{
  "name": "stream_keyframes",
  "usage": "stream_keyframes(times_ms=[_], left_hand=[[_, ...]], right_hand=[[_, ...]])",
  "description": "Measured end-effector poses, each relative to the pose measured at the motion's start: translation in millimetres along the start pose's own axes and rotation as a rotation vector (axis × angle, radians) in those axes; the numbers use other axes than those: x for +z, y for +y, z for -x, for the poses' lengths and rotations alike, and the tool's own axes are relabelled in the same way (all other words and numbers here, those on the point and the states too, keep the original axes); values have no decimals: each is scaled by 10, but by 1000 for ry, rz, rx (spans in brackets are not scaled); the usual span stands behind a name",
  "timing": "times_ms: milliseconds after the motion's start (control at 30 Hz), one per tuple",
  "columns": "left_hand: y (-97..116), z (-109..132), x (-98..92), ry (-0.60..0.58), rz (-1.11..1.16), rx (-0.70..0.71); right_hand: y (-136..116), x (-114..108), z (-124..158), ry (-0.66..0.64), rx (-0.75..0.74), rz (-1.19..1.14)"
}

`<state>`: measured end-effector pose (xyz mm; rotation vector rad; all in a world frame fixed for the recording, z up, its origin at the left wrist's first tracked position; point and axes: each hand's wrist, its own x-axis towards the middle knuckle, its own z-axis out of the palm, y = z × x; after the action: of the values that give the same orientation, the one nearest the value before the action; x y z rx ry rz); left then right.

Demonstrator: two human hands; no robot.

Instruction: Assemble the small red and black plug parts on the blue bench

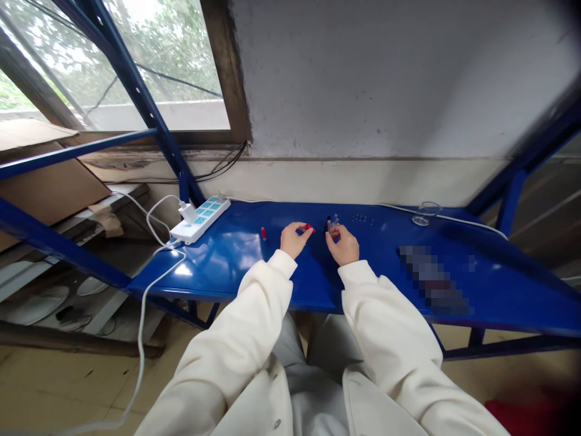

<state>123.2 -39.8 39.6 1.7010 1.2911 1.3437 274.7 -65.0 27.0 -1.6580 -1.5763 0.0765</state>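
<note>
My left hand (295,240) is above the blue table, thumb and fingers pinched on a small red piece (309,227) whose exact kind I cannot make out. A short distance to the right, my right hand (344,245) has its fingers closed around a small clear tube (329,226). More small clear and dark pieces (336,218) show just behind its fingertips, partly covered by the hand. To the left of my left hand, a small red tube with a pale lower end (264,233) stands apart on the table.
A white power strip (200,223) with a plug and cable lies on the left of the blue table (218,266). Several tiny pieces (363,218) lie in a row toward the back. A clear round container (426,212) and a blurred-out object (433,281) are at right.
</note>
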Motion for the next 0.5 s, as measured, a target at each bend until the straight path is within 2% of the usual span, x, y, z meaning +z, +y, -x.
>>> stream_keyframes(times_ms=[100, 200, 333, 500], left_hand=[[-2, -62, 49, -34, -236, 67], [2, -75, 127, -116, -346, 46], [-13, -64, 268, -174, -386, 12], [-44, -75, 398, -176, -455, 30]], right_hand=[[54, -14, -22, -106, 85, -1], [88, -24, -39, -204, 153, 16], [107, -22, -50, -195, 213, 68], [140, 19, -56, -202, 226, 143]])
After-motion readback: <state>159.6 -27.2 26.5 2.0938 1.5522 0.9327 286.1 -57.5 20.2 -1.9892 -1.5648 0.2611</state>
